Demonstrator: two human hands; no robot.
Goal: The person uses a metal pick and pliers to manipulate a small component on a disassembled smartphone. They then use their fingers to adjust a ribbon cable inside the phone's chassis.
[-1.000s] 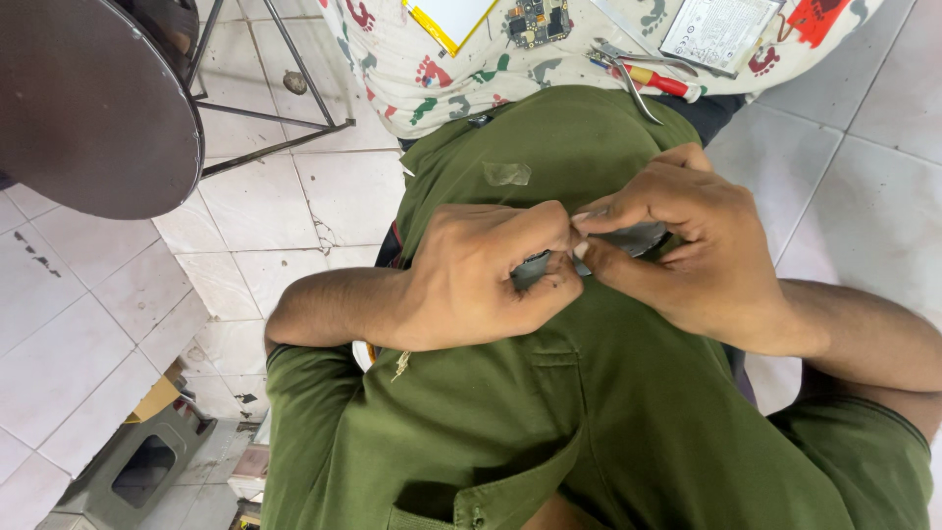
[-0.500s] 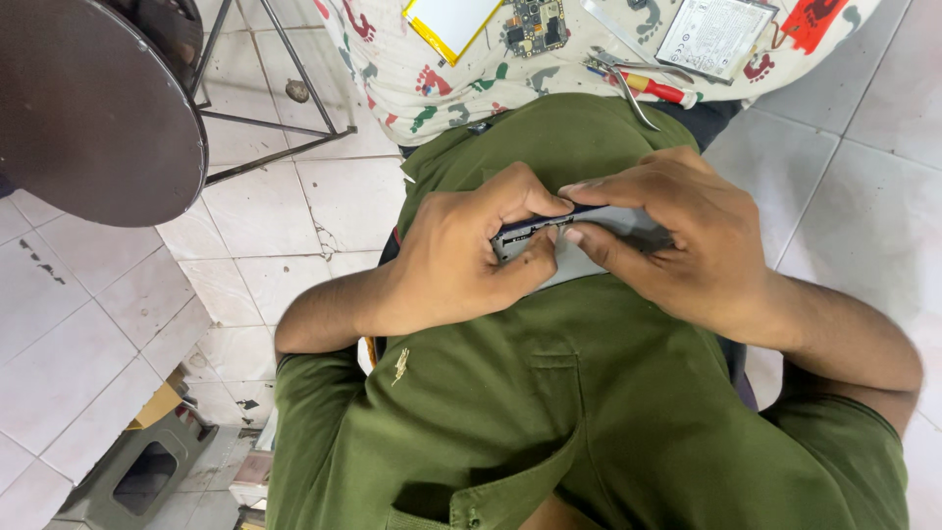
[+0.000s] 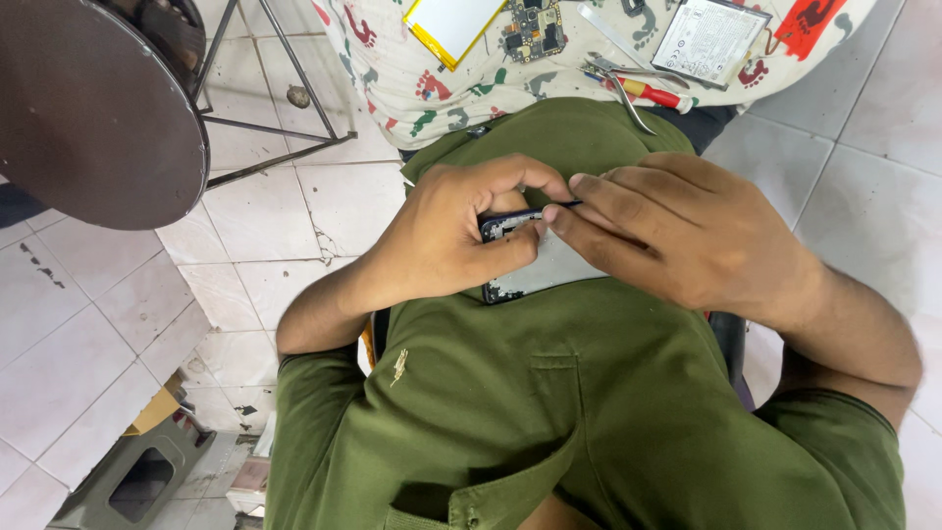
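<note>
While both hands, left hand and right hand, grip one phone, two batteries lie above

The scene was evenly and brightly lit by soft, diffuse light, with no hard shadows. The white floor tiles reflected a mild sheen, without glare. Faint shade lay under the round dark stool seat at the upper left. Focus was sharp throughout; straight tile lines bent slightly toward the frame edges.

Olive-green shirt; white cloth, red-green footprint pattern; yellow battery.
</note>
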